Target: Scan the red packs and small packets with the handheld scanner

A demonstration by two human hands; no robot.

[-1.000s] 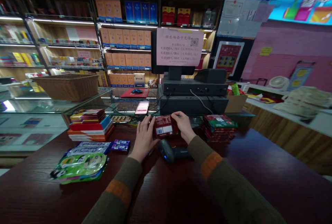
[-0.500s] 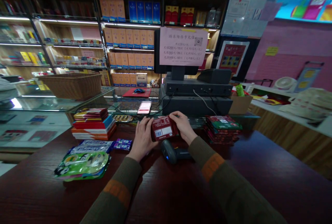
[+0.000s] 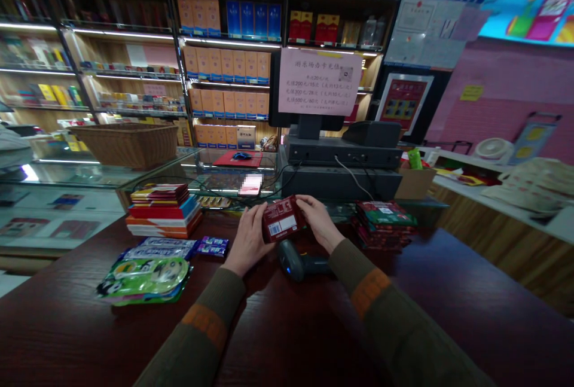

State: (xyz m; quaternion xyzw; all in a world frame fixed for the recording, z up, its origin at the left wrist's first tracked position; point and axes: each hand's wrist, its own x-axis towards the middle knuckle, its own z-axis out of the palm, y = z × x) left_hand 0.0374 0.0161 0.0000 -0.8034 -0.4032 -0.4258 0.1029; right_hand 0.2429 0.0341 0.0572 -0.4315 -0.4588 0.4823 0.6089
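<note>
Between my two hands is a dark red snack packet (image 3: 281, 219), tilted up so its white label and barcode face me. My left hand (image 3: 249, 237) grips its left edge, while my right hand (image 3: 319, 219) pinches its upper right corner. Just below the packet a black barcode scanner (image 3: 298, 262) lies on the dark wooden table (image 3: 287, 333), a blue light showing on it. Left of my left hand are small purple packets (image 3: 212, 246) and a green panda-printed packet (image 3: 147, 276) on top of others.
A pile of red, blue and orange boxes (image 3: 164, 213) stands at the left. Stacked red and green packets (image 3: 384, 219) lie at the right. Behind are a phone (image 3: 251, 185), a cash register (image 3: 338, 165) with a paper sign (image 3: 316, 82), and a wicker basket (image 3: 130, 143).
Both hands hold the packet in nearly the same place, its face turned slightly. The whole view has shifted a little.
</note>
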